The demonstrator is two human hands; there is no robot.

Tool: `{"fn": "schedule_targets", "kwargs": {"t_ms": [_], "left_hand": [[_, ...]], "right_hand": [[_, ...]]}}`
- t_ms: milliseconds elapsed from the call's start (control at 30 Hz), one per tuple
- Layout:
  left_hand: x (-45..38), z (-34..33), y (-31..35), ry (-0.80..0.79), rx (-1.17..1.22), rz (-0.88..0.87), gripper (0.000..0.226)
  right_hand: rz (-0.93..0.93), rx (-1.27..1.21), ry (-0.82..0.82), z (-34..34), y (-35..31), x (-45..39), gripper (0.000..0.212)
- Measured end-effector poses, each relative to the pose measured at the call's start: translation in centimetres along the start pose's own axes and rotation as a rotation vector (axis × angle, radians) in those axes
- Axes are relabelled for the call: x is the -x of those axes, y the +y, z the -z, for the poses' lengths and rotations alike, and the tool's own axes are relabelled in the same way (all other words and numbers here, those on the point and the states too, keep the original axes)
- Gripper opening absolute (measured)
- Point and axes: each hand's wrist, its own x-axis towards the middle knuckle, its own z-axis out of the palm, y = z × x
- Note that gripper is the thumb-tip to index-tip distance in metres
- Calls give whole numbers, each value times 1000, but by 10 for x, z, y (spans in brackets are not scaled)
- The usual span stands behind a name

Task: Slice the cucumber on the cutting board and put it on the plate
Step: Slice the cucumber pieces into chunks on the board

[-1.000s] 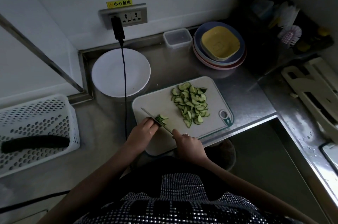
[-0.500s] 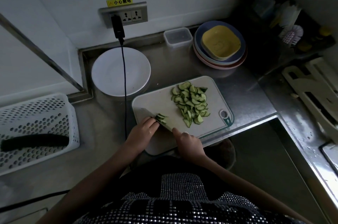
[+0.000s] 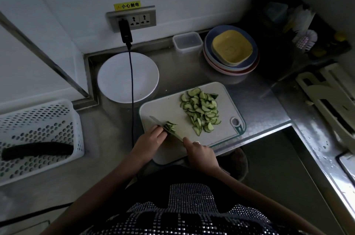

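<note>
A pale cutting board (image 3: 167, 108) lies on the steel counter. On its right half sits a heap of cucumber slices (image 3: 201, 110). Near the board's left front, my left hand (image 3: 150, 139) holds down a short cucumber end (image 3: 171, 127) with curled fingers. My right hand (image 3: 199, 153) grips the handle of a knife (image 3: 163, 126), whose blade lies across the cucumber end, right against my left fingertips. A white plate (image 3: 119, 79) stands bare behind the board to the left.
A black cable (image 3: 132, 88) hangs from the wall socket across the plate's right side. A white perforated basket (image 3: 57, 119) at left holds a whole dark cucumber (image 3: 37, 151). Stacked coloured plates (image 3: 231, 52) and a small clear box (image 3: 187, 41) stand behind the board.
The knife has chopped down and risen again on the cucumber end, adding thin slices beside the blade. My left fingers have crept back along the shrinking piece.
</note>
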Motion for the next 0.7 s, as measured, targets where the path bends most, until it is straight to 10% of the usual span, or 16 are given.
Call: {"fn": "schedule_targets", "kwargs": {"t_ms": [700], "left_hand": [[7, -4, -3, -54, 27, 90, 26]], "right_hand": [[10, 25, -18, 1, -4, -3, 35]]}}
